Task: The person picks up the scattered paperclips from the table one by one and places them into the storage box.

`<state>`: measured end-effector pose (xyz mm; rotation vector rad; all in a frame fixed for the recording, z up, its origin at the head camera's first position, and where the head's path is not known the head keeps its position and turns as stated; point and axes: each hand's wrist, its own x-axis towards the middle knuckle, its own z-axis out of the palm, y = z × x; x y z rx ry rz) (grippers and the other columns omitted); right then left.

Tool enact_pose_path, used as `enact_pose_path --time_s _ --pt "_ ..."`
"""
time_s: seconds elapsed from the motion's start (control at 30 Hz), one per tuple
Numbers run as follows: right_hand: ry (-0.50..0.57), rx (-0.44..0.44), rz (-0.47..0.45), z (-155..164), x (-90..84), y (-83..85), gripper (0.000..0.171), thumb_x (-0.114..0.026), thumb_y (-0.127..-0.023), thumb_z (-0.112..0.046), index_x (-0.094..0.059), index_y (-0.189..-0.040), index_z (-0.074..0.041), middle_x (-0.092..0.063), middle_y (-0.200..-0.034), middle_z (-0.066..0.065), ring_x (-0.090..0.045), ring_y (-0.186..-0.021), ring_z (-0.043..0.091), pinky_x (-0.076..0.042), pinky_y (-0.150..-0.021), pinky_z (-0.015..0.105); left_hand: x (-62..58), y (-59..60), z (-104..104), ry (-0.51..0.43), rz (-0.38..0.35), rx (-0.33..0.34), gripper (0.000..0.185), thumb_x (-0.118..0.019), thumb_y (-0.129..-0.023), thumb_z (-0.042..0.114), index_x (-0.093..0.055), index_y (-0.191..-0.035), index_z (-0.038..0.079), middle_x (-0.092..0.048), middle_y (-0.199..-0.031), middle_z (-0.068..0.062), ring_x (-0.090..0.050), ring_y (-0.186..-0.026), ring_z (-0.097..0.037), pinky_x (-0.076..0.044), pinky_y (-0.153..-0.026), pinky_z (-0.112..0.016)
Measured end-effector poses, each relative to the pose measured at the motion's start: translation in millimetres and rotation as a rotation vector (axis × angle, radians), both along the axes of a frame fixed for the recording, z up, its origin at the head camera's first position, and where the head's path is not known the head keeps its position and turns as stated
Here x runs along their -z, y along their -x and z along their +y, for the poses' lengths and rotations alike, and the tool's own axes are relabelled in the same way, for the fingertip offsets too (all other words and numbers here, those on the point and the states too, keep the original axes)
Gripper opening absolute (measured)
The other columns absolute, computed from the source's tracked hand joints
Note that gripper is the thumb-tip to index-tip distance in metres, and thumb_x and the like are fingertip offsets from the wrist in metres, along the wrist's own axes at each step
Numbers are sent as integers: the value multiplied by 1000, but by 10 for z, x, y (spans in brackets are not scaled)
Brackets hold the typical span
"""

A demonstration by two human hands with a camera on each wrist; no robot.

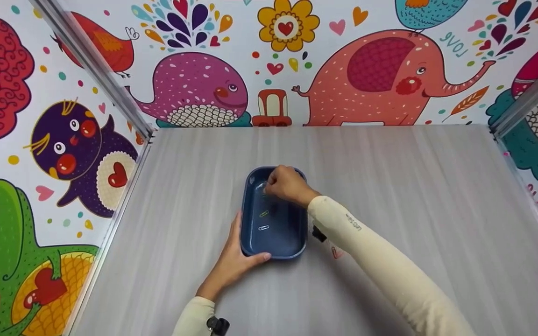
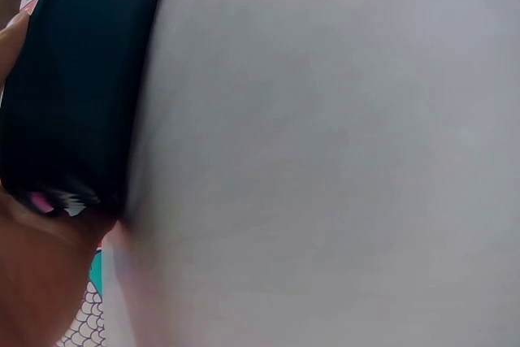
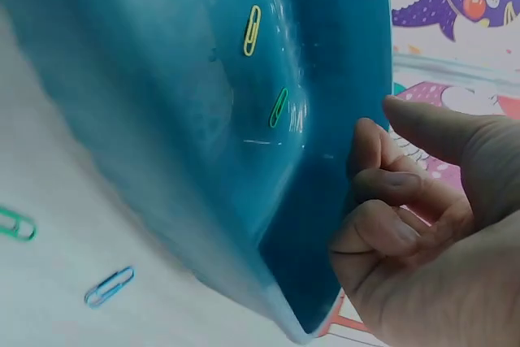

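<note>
Near table centre, a glossy blue plastic tray (image 1: 292,233), oblong with rounded corners, sits on the pale grey wood-grain table (image 1: 414,196). Left hand (image 1: 234,263) grips the tray's 7 o'clock corner, thumb curled over the rim, fingers along the outer wall. Right hand (image 1: 288,184) hovers over the tray's 12 o'clock end, fingers (image 3: 390,193) curled in toward the thumb; whether they pinch anything, cannot tell. Inside the tray: a yellow-green wire paperclip (image 1: 264,213) and a pale one (image 1: 263,228) toward 6 o'clock. Right wrist view shows two more clips, green (image 3: 16,223) and blue (image 3: 109,285), on the table outside the tray.
</note>
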<state>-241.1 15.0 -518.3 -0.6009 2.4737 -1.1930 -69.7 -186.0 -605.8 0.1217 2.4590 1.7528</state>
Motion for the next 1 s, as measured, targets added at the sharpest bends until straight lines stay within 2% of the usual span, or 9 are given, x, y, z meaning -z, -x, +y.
enact_pose_path --time_s 0.17,0.4,0.5,0.77,1.0 --pt "12 -26 92 96 -68 -121 15 -82 -97 -6 -82 -83 -1 -67 -70 -3 -56 -62 10 -47 -60 25 -4 2 -5 -4 -1 3 137 -99 -85 33 -2 -177 6 -6 -184 -18 -10 -168 -39 -14 -132 -63" --pt "41 7 112 266 -136 -238 6 -81 -99 -8 -84 -95 -3 -77 -86 5 -64 -73 15 -57 -69 32 5 4 1 -3 0 -2 136 -99 -84 32 -2 -177 6 -6 -184 -18 -11 -168 -39 -14 -132 -62" --pt "56 31 148 362 -139 -278 6 -81 -100 -8 -84 -100 -3 -78 -91 7 -67 -77 16 -60 -73 36 6 4 5 -7 -3 -5 136 -99 -85 31 -2 -177 6 -6 -184 -18 -11 -168 -39 -14 -132 -63" --pt "98 125 233 671 -89 -376 9 -80 -101 -8 -83 -106 -2 -77 -94 6 -67 -82 18 -57 -73 34 4 -8 4 -13 -3 -12 135 -99 -85 28 -3 -177 7 -8 -184 -18 -11 -168 -40 -13 -132 -64" --pt "163 250 279 967 34 -403 9 -82 -99 -6 -84 -106 0 -78 -93 7 -65 -80 19 -51 -71 28 -12 -11 12 0 -10 -12 136 -99 -84 35 -3 -177 6 -8 -183 -19 -11 -168 -41 -13 -132 -64"
